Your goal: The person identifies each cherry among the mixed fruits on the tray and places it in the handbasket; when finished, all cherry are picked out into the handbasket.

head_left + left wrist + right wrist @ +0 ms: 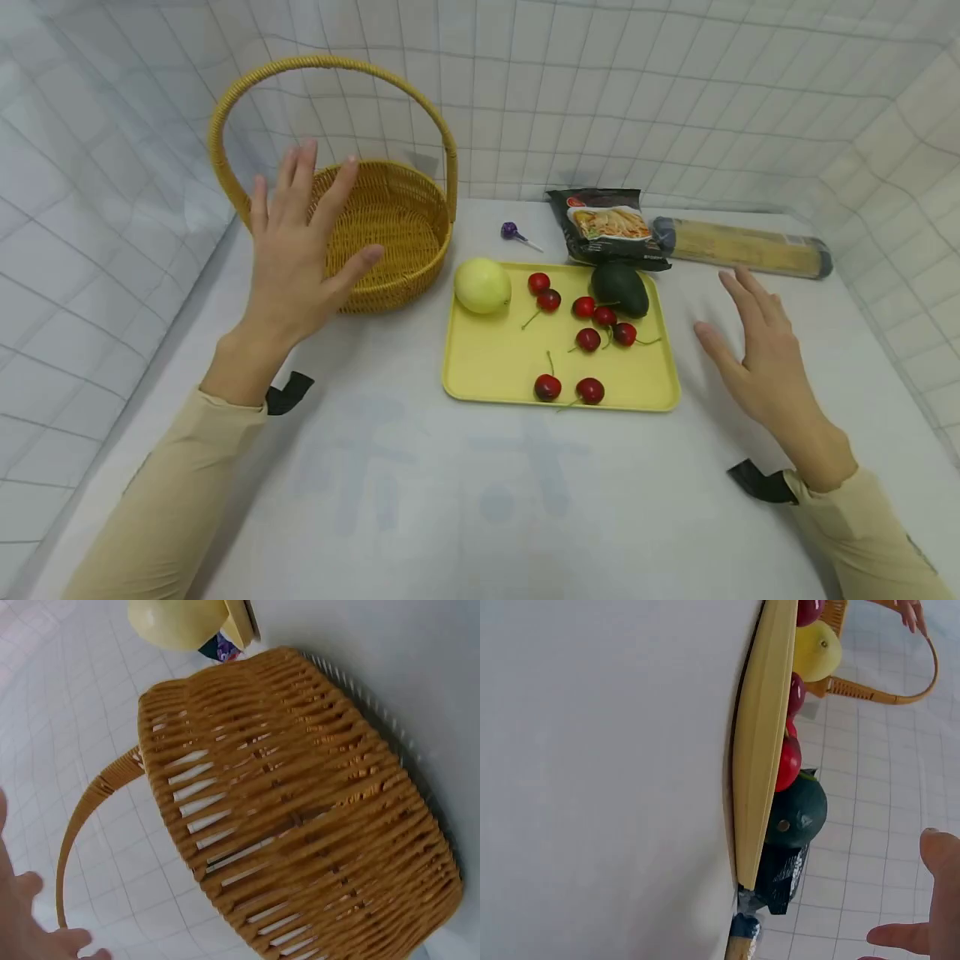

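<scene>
My left hand (292,250), fingers spread and holding nothing, is raised in front of a woven basket (397,287) with a tall arched handle. In the left wrist view the basket's side (300,802) fills the middle, apart from the fingers. My right hand (772,375) hovers to the right of a yellow tray (487,367), its fingers extended and nothing in them. On the tray lie a pale yellow-green round fruit (482,286), a dark green avocado-like fruit (620,290) and several red cherries (547,387) with stems.
Behind the tray lie a purple-wrapped lollipop (512,231), a black packet (607,227) with a food picture, and a long yellowish tube-shaped pack (742,246) with dark ends. A sheet with a grid pattern (562,100) stands along the back and sides of the white table (450,517).
</scene>
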### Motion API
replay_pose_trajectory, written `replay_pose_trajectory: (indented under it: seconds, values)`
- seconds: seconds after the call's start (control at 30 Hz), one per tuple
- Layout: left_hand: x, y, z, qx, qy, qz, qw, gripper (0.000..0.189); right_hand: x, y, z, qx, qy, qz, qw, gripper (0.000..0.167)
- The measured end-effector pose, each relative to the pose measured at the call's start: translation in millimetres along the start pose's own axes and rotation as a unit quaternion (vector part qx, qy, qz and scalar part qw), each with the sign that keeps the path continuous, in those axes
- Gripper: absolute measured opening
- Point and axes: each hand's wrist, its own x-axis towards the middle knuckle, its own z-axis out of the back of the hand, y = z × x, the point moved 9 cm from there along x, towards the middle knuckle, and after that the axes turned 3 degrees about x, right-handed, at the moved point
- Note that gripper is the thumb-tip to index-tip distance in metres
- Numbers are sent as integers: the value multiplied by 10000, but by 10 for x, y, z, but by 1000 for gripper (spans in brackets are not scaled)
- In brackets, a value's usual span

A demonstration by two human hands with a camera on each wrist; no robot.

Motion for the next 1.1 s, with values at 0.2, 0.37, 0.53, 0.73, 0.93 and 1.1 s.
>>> replay_pose_trajectory:
  seconds: [0.2, 0.37, 0.53, 0.73, 0.93, 1.1]
  values:
    - [40, -15, 273, -561, -1494, -60, 9872, 76, -95, 108, 36, 335, -452, 390, 9977, 56]
    - [50, 61, 465, -1031, -2352, 349, 9658, 82, -137, 189, -69, 603, -152, 709, 9955, 57]
    - [47, 183, 566, -1207, -2771, 674, 9508, 106, -167, 231, -191, 791, 182, 766, 9938, 59]
    - [15, 326, 607, -1477, -2745, 1110, 9437, 104, -171, 297, -322, 872, 427, 896, 9912, 61]
    - [-90, 500, 612, -2024, -2338, 1877, 9323, 87, -209, 376, -419, 993, 690, 1068, 9869, 65]
    - [-204, 801, 425, -2653, -1752, 2664, 9099, 81, -246, 535, -483, 1287, 802, 1473, 9774, 66]
